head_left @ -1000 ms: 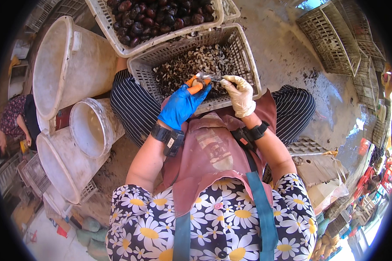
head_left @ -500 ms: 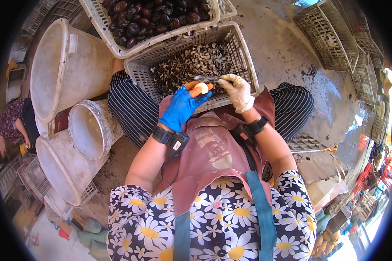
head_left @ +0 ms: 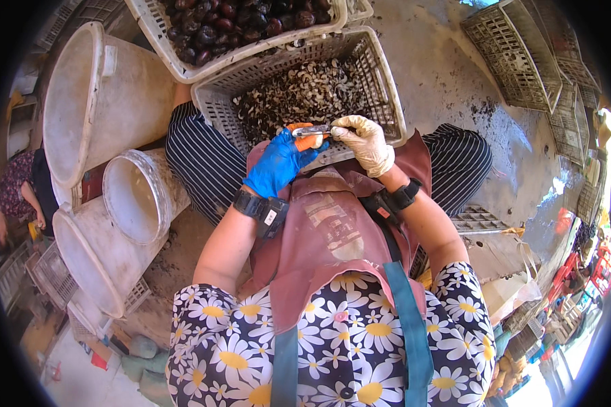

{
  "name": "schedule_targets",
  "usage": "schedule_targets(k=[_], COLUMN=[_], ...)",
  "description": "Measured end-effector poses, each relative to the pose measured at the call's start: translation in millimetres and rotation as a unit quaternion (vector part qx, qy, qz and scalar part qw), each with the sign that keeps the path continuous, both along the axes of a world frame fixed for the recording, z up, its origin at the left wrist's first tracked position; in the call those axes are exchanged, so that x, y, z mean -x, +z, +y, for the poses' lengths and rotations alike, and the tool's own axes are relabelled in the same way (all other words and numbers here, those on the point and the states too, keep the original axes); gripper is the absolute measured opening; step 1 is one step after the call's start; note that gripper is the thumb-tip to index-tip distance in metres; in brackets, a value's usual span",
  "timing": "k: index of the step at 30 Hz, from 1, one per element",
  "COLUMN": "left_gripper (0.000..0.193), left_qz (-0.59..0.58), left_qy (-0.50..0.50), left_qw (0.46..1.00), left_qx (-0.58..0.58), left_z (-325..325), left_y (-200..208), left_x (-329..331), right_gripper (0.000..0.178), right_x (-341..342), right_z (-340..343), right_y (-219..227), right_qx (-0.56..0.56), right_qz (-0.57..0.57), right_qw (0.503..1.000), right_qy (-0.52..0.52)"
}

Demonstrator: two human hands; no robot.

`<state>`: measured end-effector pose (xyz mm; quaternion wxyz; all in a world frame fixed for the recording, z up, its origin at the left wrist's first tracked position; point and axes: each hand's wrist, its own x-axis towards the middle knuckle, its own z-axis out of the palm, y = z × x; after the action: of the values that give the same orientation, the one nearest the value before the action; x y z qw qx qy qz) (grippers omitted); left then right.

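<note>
My left hand [head_left: 276, 163], in a blue glove with orange finger covers, is closed around a pale peeled water chestnut [head_left: 317, 141], mostly hidden by fingers and tool. Across it lies a slim metal peeling knife [head_left: 310, 130], which my right hand [head_left: 363, 144], in a whitish glove, pinches from the right. Both hands are over the near rim of a grey slatted crate [head_left: 389, 88] between my knees. Pale and dark peelings [head_left: 312, 88] cover the bottom of that crate.
Beyond it, a second crate [head_left: 176, 60] holds many dark, glossy water chestnuts [head_left: 231, 24]. Large whitish buckets [head_left: 139, 197] lie tilted on my left, with another person [head_left: 22, 186] past them. Stacked crates [head_left: 512, 57] stand on the wet floor at far right.
The knife has moved slightly left and down, now lying across the pale water chestnut and covering more of it. My right hand has shifted a little left with it.
</note>
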<state>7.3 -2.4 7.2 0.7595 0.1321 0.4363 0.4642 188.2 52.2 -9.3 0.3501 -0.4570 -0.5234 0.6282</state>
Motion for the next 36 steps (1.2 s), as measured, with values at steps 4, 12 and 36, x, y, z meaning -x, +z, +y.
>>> schedule_targets(k=[4, 12, 36], left_gripper=[0.036, 0.033, 0.032], left_qz=[-0.144, -0.316, -0.110], left_qy=[0.036, 0.084, 0.044], left_qw=[0.988, 0.939, 0.991], left_qx=[0.035, 0.107, 0.060], left_z=[1.7, -9.9, 2.5], left_y=[-4.0, -12.1, 3.8], left_x=[6.4, 7.0, 3.6], right_gripper=[0.016, 0.010, 0.011], right_x=[-20.4, -9.4, -0.4], right_z=[18.8, 10.8, -0.8], right_y=[-19.8, -9.8, -12.9], right_qx=[0.057, -0.016, -0.069], right_qz=[-0.095, -0.102, -0.060], right_qw=[0.993, 0.995, 0.996], right_qy=[-0.033, -0.008, -0.005])
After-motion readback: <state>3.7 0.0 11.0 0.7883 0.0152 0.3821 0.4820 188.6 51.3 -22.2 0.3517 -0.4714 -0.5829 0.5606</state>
